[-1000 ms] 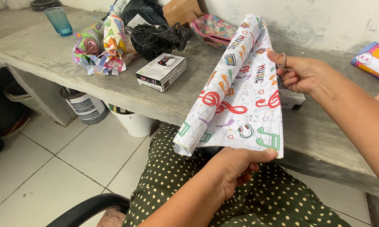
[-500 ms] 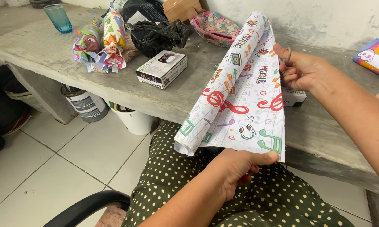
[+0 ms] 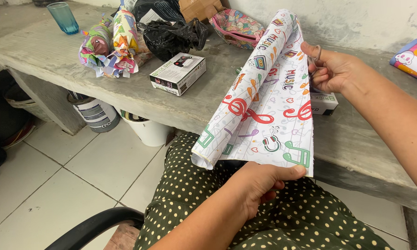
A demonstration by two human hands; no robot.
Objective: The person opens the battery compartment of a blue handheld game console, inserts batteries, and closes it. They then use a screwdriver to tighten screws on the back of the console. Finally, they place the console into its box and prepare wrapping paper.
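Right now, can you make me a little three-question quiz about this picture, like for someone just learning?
1. True or false: the wrapping paper shows music notes.
2. Which hand holds the paper's near end: A) left hand B) right hand?
3. What colour is the glass on the bench?

Key: 1 true. 2 A. 3 blue-green.

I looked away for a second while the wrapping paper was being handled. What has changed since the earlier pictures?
Very little. The right hand, with scissors looped on its fingers, has shifted slightly along the far edge of the music-note wrapping paper. The left hand keeps pinching the near edge over the lap. Nothing was let go. The black-and-white box and wrapped bundles on the concrete bench lie as before.
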